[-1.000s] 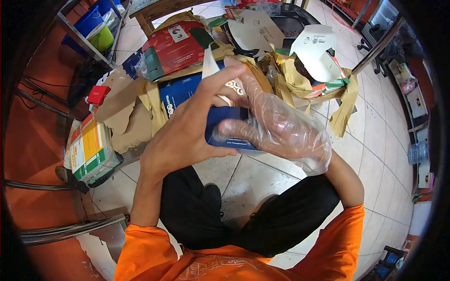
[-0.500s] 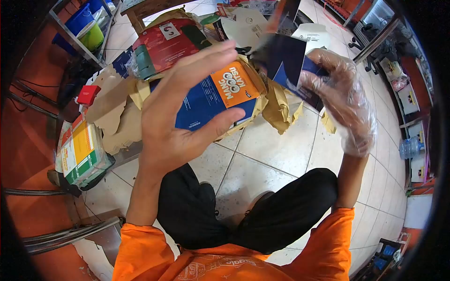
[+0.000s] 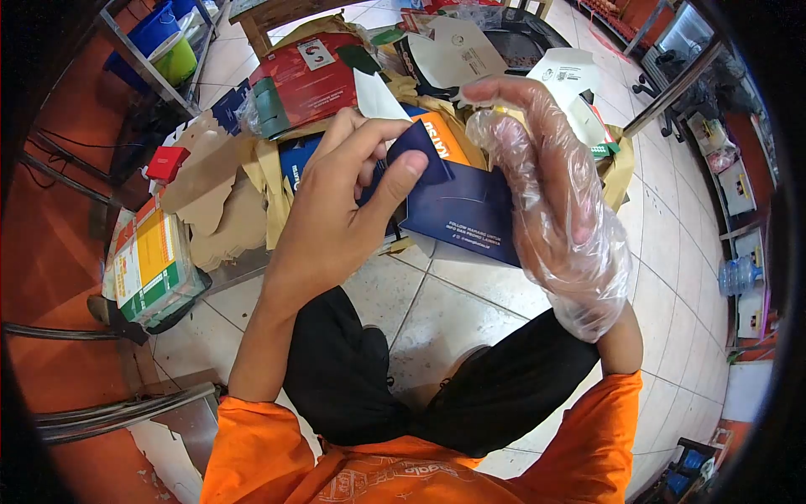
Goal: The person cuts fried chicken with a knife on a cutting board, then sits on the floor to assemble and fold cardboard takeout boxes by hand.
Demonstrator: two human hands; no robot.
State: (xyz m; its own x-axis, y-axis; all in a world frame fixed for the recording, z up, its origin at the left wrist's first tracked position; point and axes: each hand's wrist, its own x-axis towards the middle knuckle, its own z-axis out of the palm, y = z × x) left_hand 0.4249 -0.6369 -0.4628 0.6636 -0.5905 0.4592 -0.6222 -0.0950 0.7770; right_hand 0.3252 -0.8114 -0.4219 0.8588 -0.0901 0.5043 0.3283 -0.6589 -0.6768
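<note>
A dark blue printed cardboard food box [image 3: 460, 212], partly unfolded, hangs tilted in front of me, with small white lettering on its lower panel. My left hand [image 3: 348, 189], bare, pinches a small blue flap of it between thumb and fingers. The clear plastic glove covers my right hand [image 3: 561, 197], whose fingers are curved and apart beside the box's right edge. Whether that palm touches the edge I cannot make out. Just behind lies a blue and orange carton [image 3: 442, 139], largely hidden by my left hand and the box.
Past my hands is a pile with a red carton [image 3: 315, 84], white box pieces [image 3: 453, 52] and brown paper. At left are torn brown cardboard [image 3: 201, 168], a red box [image 3: 166, 163] and a wrapped stack [image 3: 155, 265]. A black tray [image 3: 525, 38] stands behind.
The dark blue box has come down and left from the upper right. My left hand, open before, now pinches its flap. My gloved right hand has moved left, fingers off the panel it held.
</note>
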